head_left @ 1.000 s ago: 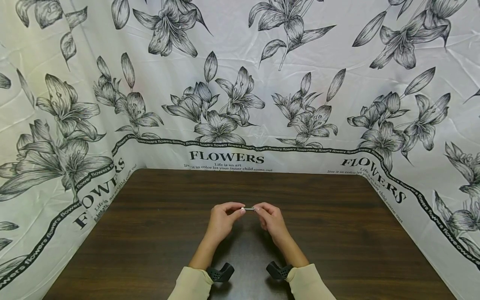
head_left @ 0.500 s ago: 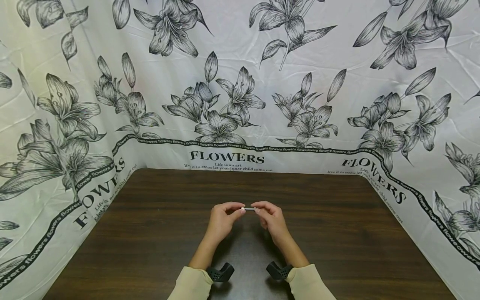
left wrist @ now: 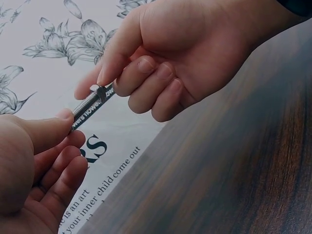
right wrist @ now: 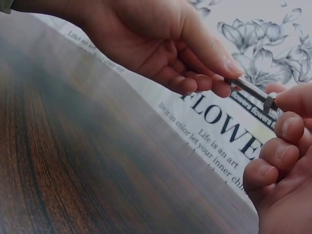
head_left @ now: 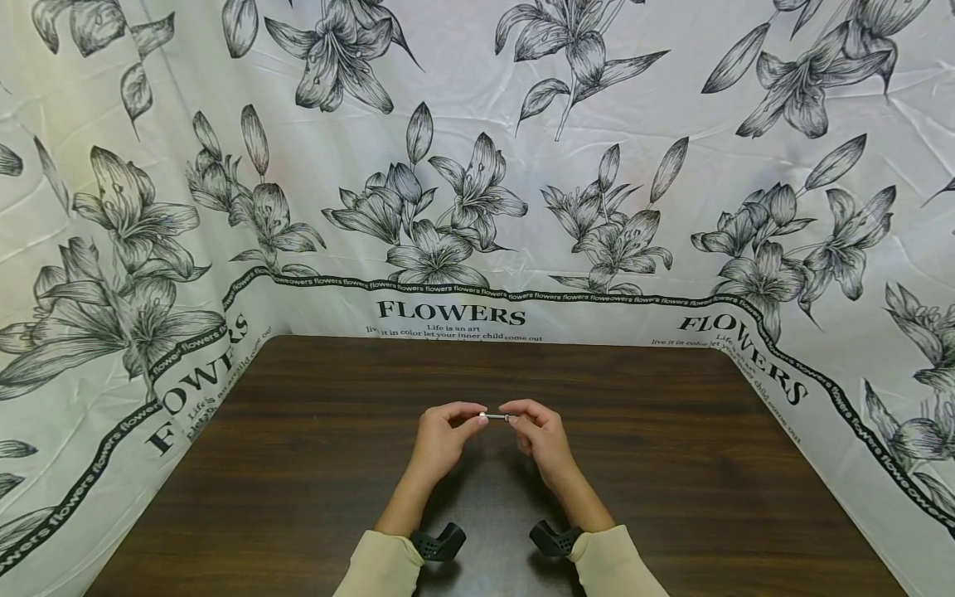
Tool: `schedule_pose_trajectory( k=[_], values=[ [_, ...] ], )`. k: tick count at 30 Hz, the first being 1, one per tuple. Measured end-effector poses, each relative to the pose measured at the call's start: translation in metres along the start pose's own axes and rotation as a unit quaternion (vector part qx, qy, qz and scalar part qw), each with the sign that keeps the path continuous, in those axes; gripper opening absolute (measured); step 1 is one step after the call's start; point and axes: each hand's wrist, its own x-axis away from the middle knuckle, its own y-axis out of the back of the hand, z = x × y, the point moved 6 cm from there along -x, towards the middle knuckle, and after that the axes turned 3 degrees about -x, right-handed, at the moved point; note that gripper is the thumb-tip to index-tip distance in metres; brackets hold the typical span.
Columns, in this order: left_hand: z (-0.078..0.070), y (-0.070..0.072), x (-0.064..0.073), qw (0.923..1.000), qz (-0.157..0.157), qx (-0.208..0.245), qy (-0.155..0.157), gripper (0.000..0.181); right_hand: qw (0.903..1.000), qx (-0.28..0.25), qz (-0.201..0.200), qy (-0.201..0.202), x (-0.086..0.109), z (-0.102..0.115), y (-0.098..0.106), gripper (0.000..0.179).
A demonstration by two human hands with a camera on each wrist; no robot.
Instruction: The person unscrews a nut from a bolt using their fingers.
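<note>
A small silver bolt (head_left: pixel 495 416) with a threaded shank is held level above the table, between both hands. My left hand (head_left: pixel 438 439) pinches its left end between thumb and index finger, and that end is hidden by the fingertips. On the other end sits a hex nut (right wrist: pixel 269 103). My right hand (head_left: pixel 547 441) has its thumb and index finger at the nut, one on each side, with the other fingers curled into the palm. In the left wrist view the right thumb tip lies right at the nut (left wrist: pixel 101 92).
Under the hands is a dark wood-grain table (head_left: pixel 336 497). A white cloth (head_left: pixel 448 207) printed with lilies and the word FLOWERS hangs behind it and along both sides. Each wrist carries a black camera mount (head_left: pixel 440 543), below a pale yellow sleeve (head_left: pixel 384 565).
My right index finger has moved slightly left over the bolt and apart from the thumb, so the nut end shows more between them. My left hand keeps its hold.
</note>
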Motion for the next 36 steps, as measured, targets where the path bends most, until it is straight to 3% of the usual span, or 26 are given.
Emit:
schedule_pose_trajectory(
  k=[8, 16, 20, 24, 31, 36],
  values=[
    [0.002, -0.001, 0.000, 0.9996, -0.005, 0.025, -0.007, 0.010, 1.0000, 0.001, -0.003, -0.001, 0.000, -0.001, 0.000, 0.026],
    [0.001, 0.000, 0.000, 0.9997, 0.001, 0.024, -0.006, 0.014, 0.9973, 0.021, -0.014, -0.069, -0.001, -0.006, 0.001, 0.025],
    [0.001, 0.000, 0.000, 0.9997, -0.001, 0.023, 0.001, 0.011, 0.9945, 0.037, -0.020, -0.096, 0.002, 0.006, -0.005, 0.025],
    [0.002, 0.000, -0.001, 0.9994, -0.004, 0.032, 0.009, 0.010, 0.9937, 0.037, -0.026, -0.102, 0.004, 0.014, -0.009, 0.024],
    [0.002, 0.000, -0.001, 0.9996, -0.004, 0.028, 0.008, 0.010, 0.9931, 0.025, -0.036, -0.109, 0.000, -0.009, 0.003, 0.025],
    [0.001, 0.000, 0.000, 0.9998, -0.005, 0.019, 0.003, 0.011, 0.9940, 0.024, -0.044, -0.097, 0.001, -0.009, 0.002, 0.022]
  ],
)
